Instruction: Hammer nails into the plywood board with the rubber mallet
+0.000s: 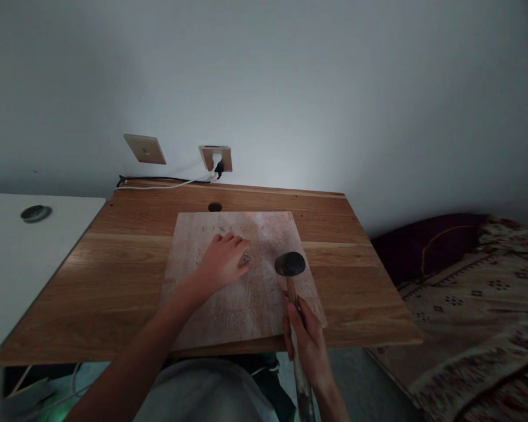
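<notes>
A pale square wooden board (229, 310) lies on a brown wooden desk (127, 275). My left hand (223, 259) rests on the board with its fingers pinched on a small metal piece, apparently a nail (245, 258). A row of tiny dark dots runs along the board's far part. My right hand (305, 346) is wrapped round the wooden handle of a hammer (290, 265). The hammer's dark head hangs just above the board, a little right of my left hand.
A white table (22, 264) with a round grey cap adjoins the desk on the left. Wall sockets with a plugged cable (216, 159) sit behind the desk. A patterned rug (475, 316) and a dark cushion lie on the right. Cables hang below at the left.
</notes>
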`<state>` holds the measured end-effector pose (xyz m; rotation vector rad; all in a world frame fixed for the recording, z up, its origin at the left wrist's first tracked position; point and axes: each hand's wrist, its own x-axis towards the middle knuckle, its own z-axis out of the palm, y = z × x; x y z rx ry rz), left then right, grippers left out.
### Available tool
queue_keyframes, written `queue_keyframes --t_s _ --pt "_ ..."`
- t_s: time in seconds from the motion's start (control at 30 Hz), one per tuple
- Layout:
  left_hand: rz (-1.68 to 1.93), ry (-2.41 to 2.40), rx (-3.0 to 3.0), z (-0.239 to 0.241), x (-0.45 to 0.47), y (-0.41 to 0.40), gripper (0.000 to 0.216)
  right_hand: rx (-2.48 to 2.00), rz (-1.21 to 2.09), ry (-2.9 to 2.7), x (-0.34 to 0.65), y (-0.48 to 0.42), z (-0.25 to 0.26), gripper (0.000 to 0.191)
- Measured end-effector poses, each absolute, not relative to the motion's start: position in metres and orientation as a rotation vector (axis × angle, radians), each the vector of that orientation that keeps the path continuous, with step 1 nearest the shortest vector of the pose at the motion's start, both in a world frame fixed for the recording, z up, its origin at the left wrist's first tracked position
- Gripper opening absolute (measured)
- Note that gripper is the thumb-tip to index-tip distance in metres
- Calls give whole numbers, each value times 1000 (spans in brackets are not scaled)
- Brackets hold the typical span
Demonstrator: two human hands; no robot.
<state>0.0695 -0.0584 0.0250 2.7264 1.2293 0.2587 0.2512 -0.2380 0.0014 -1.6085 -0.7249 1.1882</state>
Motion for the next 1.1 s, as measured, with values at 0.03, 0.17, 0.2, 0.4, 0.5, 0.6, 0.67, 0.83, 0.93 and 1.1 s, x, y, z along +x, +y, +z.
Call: queue_keyframes --t_s 0.03,0.17,0.2,0.4,0.5,0.6,0.67,0.83,0.93,1.1 --pt "186 1221 2780 26 74 -60 18 -1611 1188 -729 251 -238 2 55" --pt "86 1171 2882 22 90 -63 14 -1595 1199 -769 252 -240 2 53" --pt "88 1160 2884 21 92 -64 14 -1590 1201 -781 252 -240 1 53" --pt "148 1042 2815 24 91 -60 8 -1596 1196 -784 254 -244 -8 52" --pt "239 937 2776 28 89 -58 8 -1587 1214 -748 255 -246 -12 53" --pt "296 875 2758 27 86 -56 9 -1589 1225 -731 255 -246 -13 52" --pt "330 895 2756 25 84 -55 11 -1596 1223 -726 255 -246 -14 52" --pt "287 913 2783 19 82 -52 8 -1602 1230 -742 256 -246 -13 54" --pt "233 909 2769 16 83 -52 10 -1587 1236 -756 256 -246 -11 53" --pt "221 927 2705 15 83 -51 11 -1602 1215 -761 255 -245 -9 54"
